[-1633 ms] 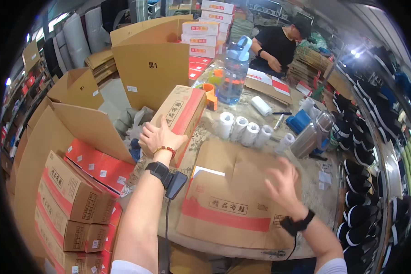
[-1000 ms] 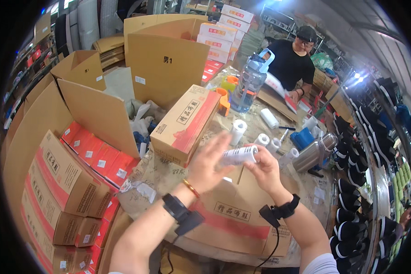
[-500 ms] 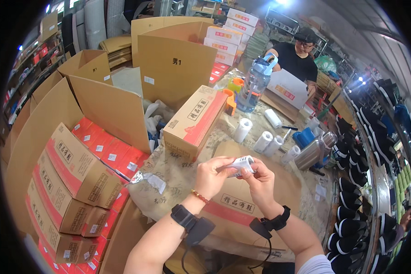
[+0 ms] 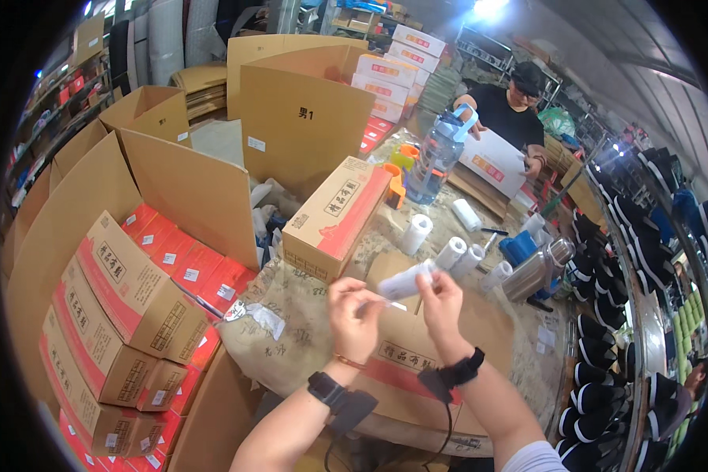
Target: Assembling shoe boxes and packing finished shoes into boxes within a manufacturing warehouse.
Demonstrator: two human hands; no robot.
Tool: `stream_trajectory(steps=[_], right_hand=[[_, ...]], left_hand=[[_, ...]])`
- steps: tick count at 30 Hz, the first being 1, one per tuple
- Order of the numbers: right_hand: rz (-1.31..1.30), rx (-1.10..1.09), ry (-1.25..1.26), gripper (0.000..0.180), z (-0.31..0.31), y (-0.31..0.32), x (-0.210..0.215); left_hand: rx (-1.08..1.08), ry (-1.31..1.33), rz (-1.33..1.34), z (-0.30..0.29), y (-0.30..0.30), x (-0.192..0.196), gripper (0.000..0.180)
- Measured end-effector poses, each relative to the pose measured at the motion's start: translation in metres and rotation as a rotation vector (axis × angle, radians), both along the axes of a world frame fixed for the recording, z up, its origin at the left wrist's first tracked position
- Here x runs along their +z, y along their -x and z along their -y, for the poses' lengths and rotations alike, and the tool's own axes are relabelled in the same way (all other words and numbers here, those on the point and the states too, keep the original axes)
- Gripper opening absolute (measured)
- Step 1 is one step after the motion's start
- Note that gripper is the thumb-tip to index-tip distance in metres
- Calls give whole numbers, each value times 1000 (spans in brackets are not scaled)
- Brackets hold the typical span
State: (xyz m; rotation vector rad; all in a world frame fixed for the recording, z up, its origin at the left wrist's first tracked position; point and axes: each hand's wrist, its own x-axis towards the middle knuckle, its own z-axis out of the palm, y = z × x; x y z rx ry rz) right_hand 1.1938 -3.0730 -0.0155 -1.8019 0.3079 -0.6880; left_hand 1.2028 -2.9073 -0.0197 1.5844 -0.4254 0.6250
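Observation:
My right hand is closed around a roll of white labels in front of me, above the table. Beside it, my left hand pinches a small white label, apart from the roll. Under both hands lies a flat brown carton with a red band. Just beyond the roll, several more white label rolls stand upright on the table, and one lies on its side.
A closed carton stands left of my hands. Farther back are a blue bottle, an orange tape dispenser and a metal flask. A co-worker handles a white box. Shoe racks line the right; stacked cartons stand left.
My hands have come apart. My left hand has drawn back from the roll with a small white label, while my right hand keeps the roll. The co-worker's hands have shifted on the white box.

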Motion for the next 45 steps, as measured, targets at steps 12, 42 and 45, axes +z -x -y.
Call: stream_trajectory(steps=[12, 42, 45], right_hand=[[-260, -494, 1090, 24, 106, -89, -27], [-447, -312, 186, 70, 75, 354, -76], [-450, -296, 140, 73, 92, 373, -73]], left_hand=[[10, 129, -467, -44, -113, -101, 15], [-338, -600, -460, -84, 96, -71, 83], [-404, -785, -298, -85, 96, -52, 97]])
